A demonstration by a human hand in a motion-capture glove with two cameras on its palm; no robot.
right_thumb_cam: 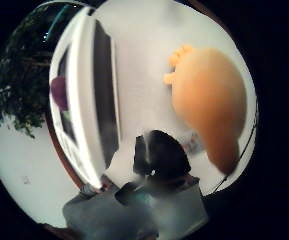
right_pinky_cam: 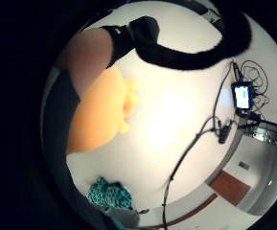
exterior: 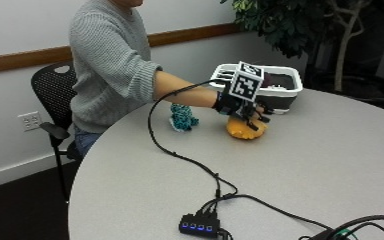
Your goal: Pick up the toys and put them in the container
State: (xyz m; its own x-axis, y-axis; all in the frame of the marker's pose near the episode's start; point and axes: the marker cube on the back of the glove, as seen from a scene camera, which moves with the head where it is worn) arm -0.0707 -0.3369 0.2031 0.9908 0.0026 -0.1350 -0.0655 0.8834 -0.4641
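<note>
An orange plush toy lies on the round table, just in front of the white container. My gloved right hand is on top of it, fingers curled down over its upper side. Both palm views show the orange toy close against the palm, with a finger beside it. A teal knitted toy stands on the table to the hand's left, apart from it. The container holds something purple.
A black cable runs from the hand across the table to a small hub with blue lights at the near edge. A black chair stands behind the person. A potted tree is behind the container.
</note>
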